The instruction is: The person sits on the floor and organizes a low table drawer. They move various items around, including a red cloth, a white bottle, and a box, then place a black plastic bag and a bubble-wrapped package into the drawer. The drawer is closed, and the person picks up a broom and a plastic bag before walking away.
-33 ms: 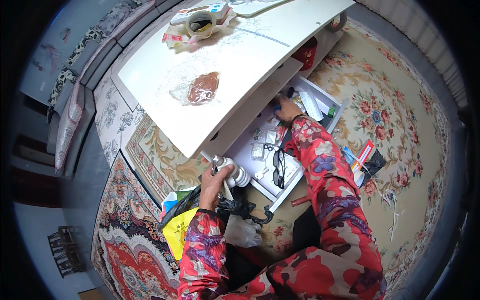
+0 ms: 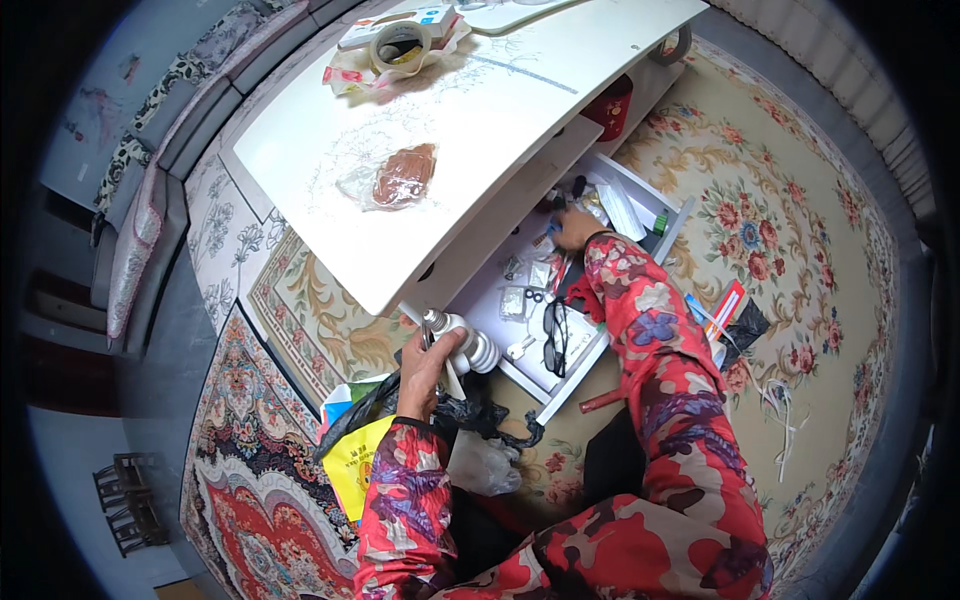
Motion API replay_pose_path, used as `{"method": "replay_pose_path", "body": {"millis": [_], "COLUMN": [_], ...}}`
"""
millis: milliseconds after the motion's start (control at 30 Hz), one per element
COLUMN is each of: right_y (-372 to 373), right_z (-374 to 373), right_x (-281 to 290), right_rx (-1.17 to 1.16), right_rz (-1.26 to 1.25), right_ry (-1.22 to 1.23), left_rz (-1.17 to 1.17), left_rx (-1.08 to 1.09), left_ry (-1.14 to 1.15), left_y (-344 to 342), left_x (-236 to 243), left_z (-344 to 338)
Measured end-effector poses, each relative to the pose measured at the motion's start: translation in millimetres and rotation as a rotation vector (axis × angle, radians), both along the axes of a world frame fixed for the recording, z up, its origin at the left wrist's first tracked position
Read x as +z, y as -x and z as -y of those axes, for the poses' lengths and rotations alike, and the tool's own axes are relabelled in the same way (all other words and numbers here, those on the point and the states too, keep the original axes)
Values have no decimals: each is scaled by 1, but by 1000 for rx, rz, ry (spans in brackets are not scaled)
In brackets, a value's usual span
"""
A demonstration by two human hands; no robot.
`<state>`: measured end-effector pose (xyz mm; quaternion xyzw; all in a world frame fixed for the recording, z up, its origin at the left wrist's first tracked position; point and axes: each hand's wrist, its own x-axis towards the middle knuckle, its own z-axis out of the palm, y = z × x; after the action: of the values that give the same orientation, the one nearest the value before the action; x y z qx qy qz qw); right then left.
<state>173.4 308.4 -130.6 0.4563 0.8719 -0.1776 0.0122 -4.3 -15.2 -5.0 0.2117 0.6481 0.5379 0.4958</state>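
My left hand (image 2: 422, 372) is closed round a white spiral light bulb (image 2: 480, 352), its metal screw base pointing up past my thumb. A black plastic bag (image 2: 490, 412) hangs just below that hand. My right hand (image 2: 574, 230) reaches into the open white drawer (image 2: 520, 372). Its fingers point down and left, pinched at a small blue thing (image 2: 553, 229) whose kind I cannot make out. Nearer in the drawer lie black-framed glasses (image 2: 555, 336), a key (image 2: 521, 347) and small clear packets (image 2: 514, 302). A green item (image 2: 660, 221) is at the drawer's right end.
The white table (image 2: 300, 150) over the drawer bears a roll of tape (image 2: 400, 47) and a wrapped brown packet (image 2: 405, 176). Beside my left forearm is a yellow bag (image 2: 362, 462). White cords (image 2: 785, 420) and a black bag (image 2: 745, 328) lie on the flowered carpet (image 2: 800, 240) at right.
My right hand has shifted slightly toward me within the drawer, the small blue thing moving with it. A dark thing behind it shows more. My left hand keeps its hold on the light bulb.
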Motion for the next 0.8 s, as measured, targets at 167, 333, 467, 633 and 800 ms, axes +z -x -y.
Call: {"method": "replay_pose_path", "body": {"millis": [167, 333, 467, 633, 800], "right_y": [-15, -4, 22, 43, 36], "right_z": [-1, -21, -25, -44, -52], "right_x": [38, 28, -6, -16, -13], "right_rx": [178, -278, -266, -150, -138], "right_rz": [168, -138, -45, 72, 87], "right_ry": [298, -163, -427, -397, -338], "left_rz": [-78, -95, -80, -148, -174], "left_rx": [-46, -78, 26, 77, 129], "left_ry": [-30, 13, 48, 114, 136], "left_y": [-5, -5, -5, -5, -14], "left_x": [-6, -3, 14, 41, 52], "left_z": [-7, -5, 13, 40, 51]}}
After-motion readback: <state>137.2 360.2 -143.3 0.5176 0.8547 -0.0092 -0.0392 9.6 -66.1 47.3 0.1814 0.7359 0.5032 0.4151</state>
